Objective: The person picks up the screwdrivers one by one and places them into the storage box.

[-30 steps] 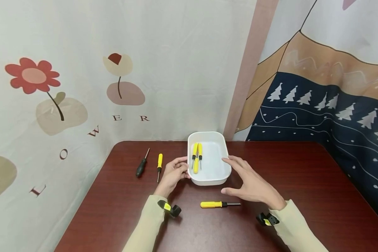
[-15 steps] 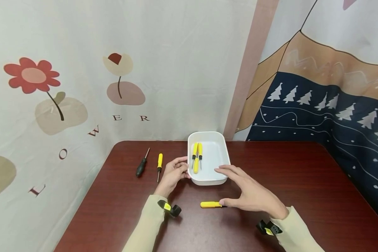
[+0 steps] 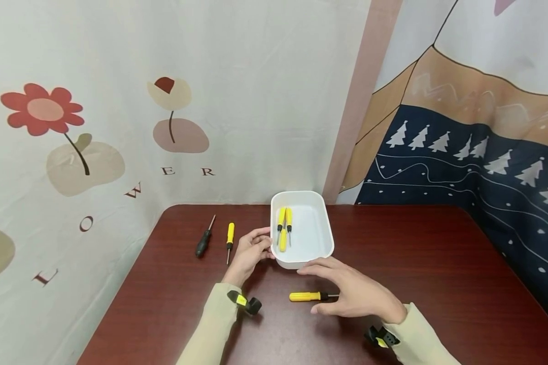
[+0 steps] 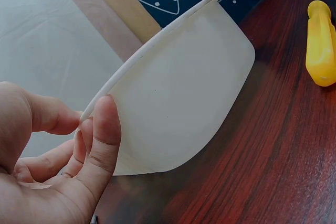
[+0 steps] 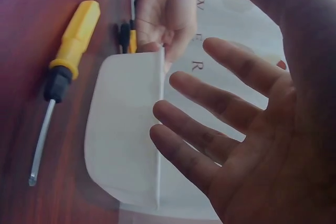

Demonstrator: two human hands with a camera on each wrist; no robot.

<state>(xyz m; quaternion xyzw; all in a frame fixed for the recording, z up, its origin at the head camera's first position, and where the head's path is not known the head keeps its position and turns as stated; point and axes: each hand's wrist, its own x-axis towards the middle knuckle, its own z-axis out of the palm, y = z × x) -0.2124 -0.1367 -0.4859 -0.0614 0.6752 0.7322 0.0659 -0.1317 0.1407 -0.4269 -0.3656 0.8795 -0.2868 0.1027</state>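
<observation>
A white plastic container [image 3: 308, 238] with rounded corners stands at the back of the table, with 3 yellow-handled screwdrivers [image 3: 283, 229] inside. My left hand [image 3: 251, 253] pinches its left rim, thumb against the outer wall [image 4: 173, 87] in the left wrist view. My right hand [image 3: 353, 286] hovers at the container's near right corner with fingers spread and nothing held. Below it on the table lies a yellow-handled screwdriver [image 3: 306, 296], its shaft partly covered by the hand in the head view. The right wrist view shows this screwdriver [image 5: 73, 40] whole, with its black collar and metal shaft.
Left of the container, a black screwdriver [image 3: 203, 242] and another yellow screwdriver [image 3: 230, 235] lie on the dark red table [image 3: 164, 304]. A printed curtain [image 3: 255, 101] hangs right behind the table's back edge. Both wrists wear small black cameras.
My right hand has moved from the container's right rim toward me and slightly left, over the near screwdriver. The left hand and container have stayed in place.
</observation>
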